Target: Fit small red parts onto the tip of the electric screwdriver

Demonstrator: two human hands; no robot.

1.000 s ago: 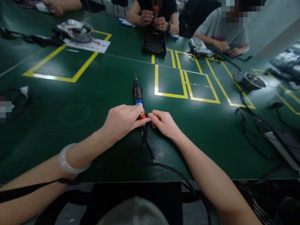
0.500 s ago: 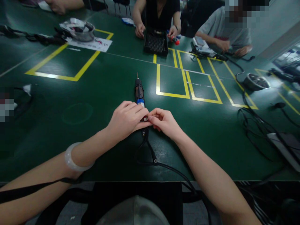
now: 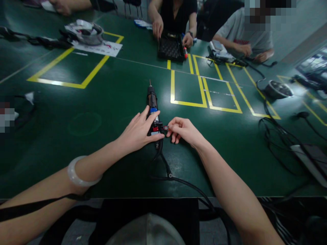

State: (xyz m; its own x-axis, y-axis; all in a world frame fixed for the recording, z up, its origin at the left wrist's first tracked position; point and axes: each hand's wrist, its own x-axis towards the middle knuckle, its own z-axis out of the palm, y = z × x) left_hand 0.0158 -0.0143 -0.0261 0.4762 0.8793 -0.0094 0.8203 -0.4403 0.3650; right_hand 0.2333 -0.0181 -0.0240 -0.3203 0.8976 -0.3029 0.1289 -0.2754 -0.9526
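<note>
Black cable [image 3: 167, 174] curled over the near part of the green table [image 3: 84, 143] into the rear end of an electric screwdriver [image 3: 152, 99], which lay flat between the two hands. The left hand [image 3: 138, 132], a pale bangle [image 3: 76, 174] on its wrist, clasped the tool's rear body loosely, thumb on the near side, forefinger stretched over the blue band. The right hand [image 3: 184, 131] was curled nearly closed, thumb and forefinger pinched on a small part [image 3: 165, 128] at the tool's right flank, perhaps a clip or switch, too small to tell. The tool's long axis ran straight away from the person, bit pointing to the far side, toward yellow tape lines [image 3: 189, 102] and a black tray [image 3: 170, 50] under a co-worker's hands [image 3: 158, 26].
</note>
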